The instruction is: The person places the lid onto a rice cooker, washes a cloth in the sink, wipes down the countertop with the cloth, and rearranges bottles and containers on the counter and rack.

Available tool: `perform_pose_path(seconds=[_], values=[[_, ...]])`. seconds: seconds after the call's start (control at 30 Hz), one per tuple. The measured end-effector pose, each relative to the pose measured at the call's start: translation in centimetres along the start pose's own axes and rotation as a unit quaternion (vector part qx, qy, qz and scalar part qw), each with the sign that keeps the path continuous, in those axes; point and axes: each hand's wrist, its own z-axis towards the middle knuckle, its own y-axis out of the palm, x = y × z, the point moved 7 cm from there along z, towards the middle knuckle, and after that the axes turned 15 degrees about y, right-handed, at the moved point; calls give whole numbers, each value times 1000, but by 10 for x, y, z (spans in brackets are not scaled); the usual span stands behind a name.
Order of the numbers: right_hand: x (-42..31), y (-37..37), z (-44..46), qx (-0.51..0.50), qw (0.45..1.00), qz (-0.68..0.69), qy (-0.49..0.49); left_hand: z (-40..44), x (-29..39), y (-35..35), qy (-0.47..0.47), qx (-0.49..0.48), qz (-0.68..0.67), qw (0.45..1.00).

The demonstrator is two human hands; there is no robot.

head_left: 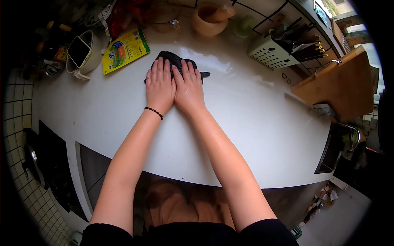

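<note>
A black cloth (169, 55) lies bunched on the white countertop (254, 131), toward the back. My left hand (160, 88) rests flat on it with fingers stretched forward; a dark beaded bracelet circles that wrist. Beside it, touching along the thumb side, my right hand (189, 88) also lies flat on the cloth, fingers straight. Both palms cover much of the cloth, and one narrow end pokes out to the right of the right fingers. Wet-looking shine shows on the countertop behind and right of the cloth.
A yellow packet (125, 50) and a light container (84, 55) stand left. Behind are a wooden mortar (205, 28) with its pestle (221, 14). At right are a perforated utensil holder (269, 53), a wooden cutting board (336, 84) and a sink (328, 151). A black stove (53, 164) lies left.
</note>
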Motion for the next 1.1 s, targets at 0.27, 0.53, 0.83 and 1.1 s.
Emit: perform_pose_path(seconds=[0.27,0.53,0.83,1.1], values=[[-26,-27,-140,-144,989,41,19,-131,58,-42,-48,-110,-61,991],[81,-132,-186,-102,978,-94,155,-81,198,-17,112,-81,-207,969],[140,-216,-213,-126,936,-245,220,-51,322,-1,244,-136,-226,933],[76,-180,-265,-279,919,-120,254,-143,279,-27,246,-125,-319,907]])
